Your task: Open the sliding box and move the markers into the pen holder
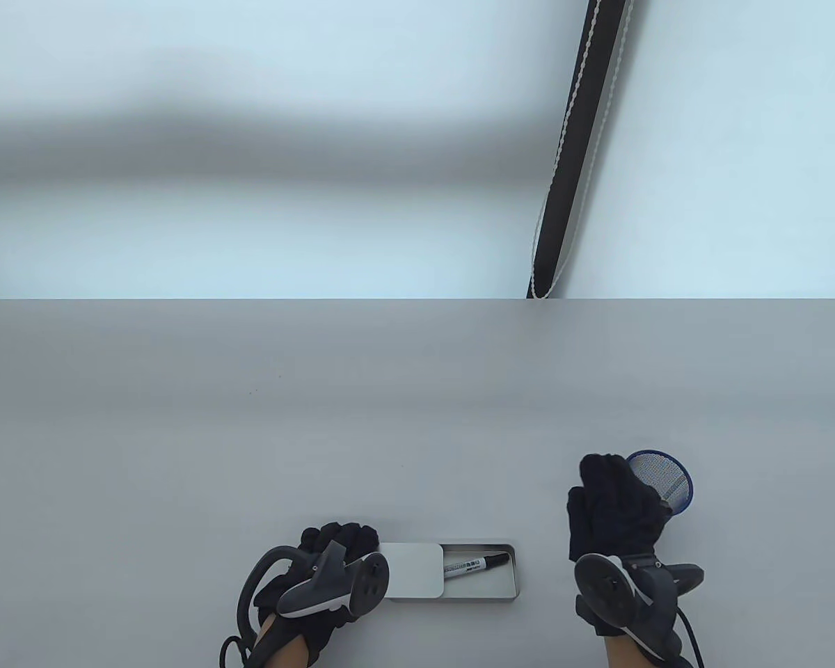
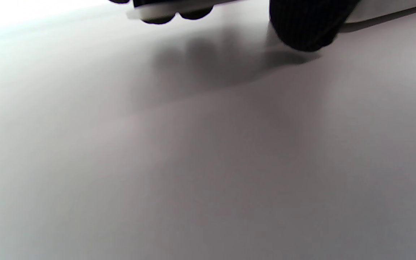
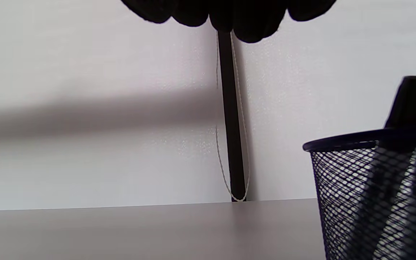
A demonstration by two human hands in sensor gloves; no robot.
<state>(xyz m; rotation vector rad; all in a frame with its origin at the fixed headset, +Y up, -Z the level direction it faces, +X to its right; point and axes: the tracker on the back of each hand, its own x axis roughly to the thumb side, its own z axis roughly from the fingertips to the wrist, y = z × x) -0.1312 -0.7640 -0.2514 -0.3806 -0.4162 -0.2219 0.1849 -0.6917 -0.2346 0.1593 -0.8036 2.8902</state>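
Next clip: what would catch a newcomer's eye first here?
The tin box near the table's front edge, its lid slid left to expose one marker inside. The left hand rests at the lid end. To the right, the right hand hovers beside a blue mesh holder with dark marker caps sticking out.

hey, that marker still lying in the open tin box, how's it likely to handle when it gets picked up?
The marker looks like a stiff plastic barrel, so it probably won't bend. It is slim, likely light. Being round, it may roll inside the box if nudged.
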